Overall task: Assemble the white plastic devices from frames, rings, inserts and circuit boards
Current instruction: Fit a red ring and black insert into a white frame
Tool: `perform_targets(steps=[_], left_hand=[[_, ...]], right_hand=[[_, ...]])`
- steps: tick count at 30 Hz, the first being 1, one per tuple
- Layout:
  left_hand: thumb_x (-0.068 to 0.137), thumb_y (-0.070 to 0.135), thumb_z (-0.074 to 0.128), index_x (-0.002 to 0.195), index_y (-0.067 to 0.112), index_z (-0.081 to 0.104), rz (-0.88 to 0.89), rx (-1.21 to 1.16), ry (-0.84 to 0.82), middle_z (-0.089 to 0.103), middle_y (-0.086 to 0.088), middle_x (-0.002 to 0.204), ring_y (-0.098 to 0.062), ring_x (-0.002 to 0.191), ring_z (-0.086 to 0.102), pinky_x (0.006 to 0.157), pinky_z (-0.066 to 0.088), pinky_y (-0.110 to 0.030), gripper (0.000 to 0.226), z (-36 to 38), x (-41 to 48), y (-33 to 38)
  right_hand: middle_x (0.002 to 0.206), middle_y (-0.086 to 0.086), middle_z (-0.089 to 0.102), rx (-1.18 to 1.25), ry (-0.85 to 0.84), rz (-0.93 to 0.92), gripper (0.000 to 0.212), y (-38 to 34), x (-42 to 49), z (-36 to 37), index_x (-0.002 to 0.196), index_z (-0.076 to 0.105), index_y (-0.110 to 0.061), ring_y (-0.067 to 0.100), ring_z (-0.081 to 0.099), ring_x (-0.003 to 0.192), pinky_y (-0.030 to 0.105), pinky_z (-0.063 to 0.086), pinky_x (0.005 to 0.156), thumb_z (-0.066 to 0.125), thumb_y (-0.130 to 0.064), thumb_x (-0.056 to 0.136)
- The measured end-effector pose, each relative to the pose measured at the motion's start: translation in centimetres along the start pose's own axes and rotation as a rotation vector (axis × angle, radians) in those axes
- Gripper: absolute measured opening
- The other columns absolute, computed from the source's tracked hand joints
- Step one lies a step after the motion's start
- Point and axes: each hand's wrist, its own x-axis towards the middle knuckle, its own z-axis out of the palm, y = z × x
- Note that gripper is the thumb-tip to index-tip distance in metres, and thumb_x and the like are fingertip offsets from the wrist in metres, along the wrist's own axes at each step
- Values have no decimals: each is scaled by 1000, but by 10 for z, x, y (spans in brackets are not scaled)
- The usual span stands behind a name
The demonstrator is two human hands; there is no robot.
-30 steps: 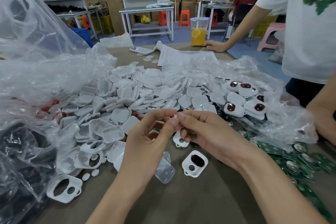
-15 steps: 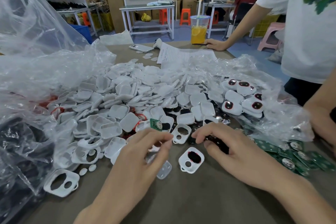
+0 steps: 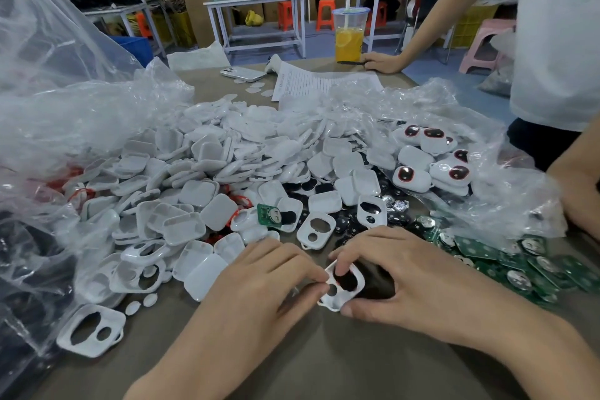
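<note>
A white frame (image 3: 341, 297) with two holes and a dark insert in the larger hole sits tilted on the brown table between my hands. My right hand (image 3: 418, 279) curls around it, thumb below and a fingertip on the dark insert. My left hand (image 3: 269, 282) pinches the frame's left edge. Behind them lies a big heap of white shells (image 3: 211, 178). Another empty frame (image 3: 315, 230) sits just beyond my hands, and one more frame (image 3: 92, 330) lies at the near left. Green circuit boards (image 3: 519, 269) are spread at the right.
Finished white devices with dark red lenses (image 3: 431, 156) lie on clear plastic at the right. Crumpled plastic bags (image 3: 65, 107) fill the left. Another person's hand (image 3: 381, 62) rests by a cup of orange drink (image 3: 349, 39); a phone (image 3: 243, 73) and paper (image 3: 321, 84) lie at the far edge.
My hands came down from chest height to the table. They moved in on the frame with the dark insert and now grip it, tilting it up off the surface.
</note>
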Motion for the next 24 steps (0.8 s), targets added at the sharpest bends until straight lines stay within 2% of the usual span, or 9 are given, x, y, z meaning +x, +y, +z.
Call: perform_targets(steps=[2,5,7,12,17,20,24], left_hand=[[95,37,60,88,23,74,17,17,7,69,16,90,-11,83,65,75,54,-29,21,-1,0,0],[94,36,62,88,23,76,53,35,22,70,15,90,-10,81,65,73,54,-29,21,-1,1,2],[94,34,62,88,22,77,83,50,20,71,15,89,-11,79,65,71,55,-31,20,-1,2,4],[95,32,60,90,21,79,95,95,-23,73,13,91,-13,79,67,71,57,-33,22,-2,3,6],[97,30,60,93,19,79,107,80,33,73,11,94,-14,82,67,74,55,-31,22,-7,4,7],[98,29,60,95,19,78,104,61,56,72,11,96,-15,84,66,75,54,-30,21,-10,3,7],[97,31,59,96,21,78,113,68,7,71,12,97,-15,85,66,74,54,-31,21,-10,3,4]], right_hand=[[122,-35,51,2,3,5,36,0,-1,-1,107,48,-55,-11,39,124,11,35,97,63,-70,78],[122,-36,53,-33,-7,-46,27,-1,0,-2,103,57,-46,-13,39,124,4,23,100,64,-63,84],[120,-36,54,-43,-15,-47,22,-1,0,-3,99,62,-45,-13,39,123,2,21,100,64,-61,85],[115,-35,53,-1,-13,-14,24,0,1,-4,95,67,-45,-8,39,120,6,26,97,63,-66,82],[114,-32,55,75,83,-7,27,-5,0,-5,90,71,-43,-2,45,118,14,38,93,64,-66,78],[112,-30,58,90,132,-23,21,-9,-1,-5,87,72,-43,-1,48,116,12,38,91,67,-62,78],[115,-30,57,157,132,-7,16,-12,1,-2,83,73,-43,-3,48,116,6,33,88,72,-58,78]])
